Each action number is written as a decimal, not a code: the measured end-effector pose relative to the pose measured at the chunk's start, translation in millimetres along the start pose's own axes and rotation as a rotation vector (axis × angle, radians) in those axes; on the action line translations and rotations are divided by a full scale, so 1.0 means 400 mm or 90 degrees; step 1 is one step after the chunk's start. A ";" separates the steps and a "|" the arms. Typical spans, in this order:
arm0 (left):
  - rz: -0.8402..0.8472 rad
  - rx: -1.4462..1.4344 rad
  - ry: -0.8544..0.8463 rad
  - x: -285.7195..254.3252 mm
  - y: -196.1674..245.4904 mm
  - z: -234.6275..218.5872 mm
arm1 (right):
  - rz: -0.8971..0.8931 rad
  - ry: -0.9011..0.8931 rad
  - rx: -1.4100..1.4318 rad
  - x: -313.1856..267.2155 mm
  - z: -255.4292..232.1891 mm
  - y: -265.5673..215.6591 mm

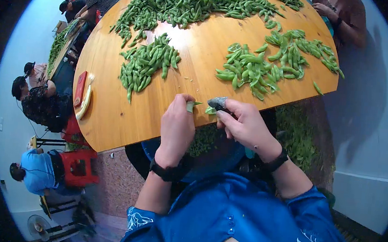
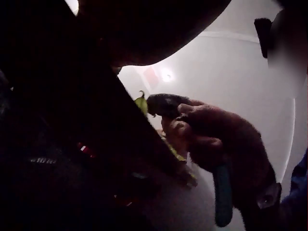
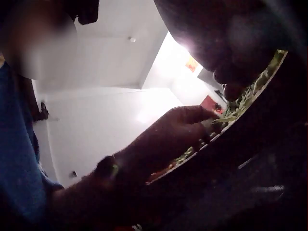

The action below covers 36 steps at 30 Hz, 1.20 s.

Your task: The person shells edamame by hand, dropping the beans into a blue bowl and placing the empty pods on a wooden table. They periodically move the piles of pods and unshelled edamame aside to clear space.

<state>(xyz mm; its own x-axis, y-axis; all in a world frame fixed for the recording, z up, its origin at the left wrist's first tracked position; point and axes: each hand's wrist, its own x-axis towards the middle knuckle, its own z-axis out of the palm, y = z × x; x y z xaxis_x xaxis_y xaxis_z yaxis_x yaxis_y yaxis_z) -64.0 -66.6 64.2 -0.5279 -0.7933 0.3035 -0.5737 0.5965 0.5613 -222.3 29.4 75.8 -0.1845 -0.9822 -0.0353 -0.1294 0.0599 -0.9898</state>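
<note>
In the head view, the left hand (image 1: 178,124) is at the table's front edge, its fingers curled round a green pod (image 1: 197,103) whose tip sticks out to the right. Just right of it, the right hand (image 1: 247,124), with a dark covering (image 1: 217,103) on a finger or thumb, pinches a pale green pod (image 1: 210,110). The left wrist view shows the right hand (image 2: 216,132) and a bit of green (image 2: 141,104) by its dark-covered digit. Dim light hides the finger details in the right wrist view, where the left hand (image 3: 168,130) meets green at its fingertips.
Whole pods lie in a large heap (image 1: 179,5) at the back and a smaller pile (image 1: 148,61) at left; flattened pods (image 1: 251,71) lie at right. A red box (image 1: 80,89) stands near the left edge. Below the table is a blue tub (image 1: 200,164). People sit around.
</note>
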 end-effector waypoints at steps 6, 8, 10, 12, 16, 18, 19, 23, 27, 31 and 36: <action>-0.213 -0.482 -0.068 -0.046 0.042 -0.023 | 0.087 -0.080 0.141 -0.009 0.025 -0.026; -0.237 -0.555 -0.067 -0.058 0.047 -0.028 | 0.122 -0.104 0.144 -0.015 0.023 -0.025; -0.262 -0.627 -0.067 -0.071 0.051 -0.031 | 0.149 -0.107 0.184 -0.021 0.025 -0.026; -0.239 -0.664 -0.056 -0.082 0.055 -0.030 | 0.177 -0.109 0.222 -0.027 0.023 -0.030; -0.232 -0.675 -0.053 -0.097 0.057 -0.029 | 0.171 -0.126 0.246 -0.038 0.016 -0.044; -0.296 -0.868 -0.063 -0.100 0.046 -0.029 | 0.163 -0.132 0.237 -0.042 0.020 -0.044; -0.296 -0.869 -0.062 -0.103 0.044 -0.025 | 0.132 -0.106 0.232 -0.047 0.029 -0.043; -0.351 -1.105 -0.046 -0.123 0.028 -0.001 | 0.022 -0.032 0.145 -0.074 0.066 -0.036; -0.317 -0.875 -0.057 -0.115 0.047 -0.037 | 0.088 -0.048 0.110 -0.076 0.042 -0.074; -0.274 -0.767 -0.117 -0.118 0.032 -0.056 | 0.103 -0.099 0.121 -0.067 0.035 -0.075; -0.282 -0.838 -0.098 -0.136 0.008 -0.031 | 0.166 -0.196 0.154 -0.050 0.028 -0.055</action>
<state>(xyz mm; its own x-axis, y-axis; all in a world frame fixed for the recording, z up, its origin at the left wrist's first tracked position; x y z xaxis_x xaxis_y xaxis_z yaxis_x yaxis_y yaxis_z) -29.4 -23.2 59.0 -0.5716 -0.8109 -0.1252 0.2477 -0.3160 0.9159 -204.8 45.9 96.7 0.1222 -0.9491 -0.2902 0.1205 0.3045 -0.9449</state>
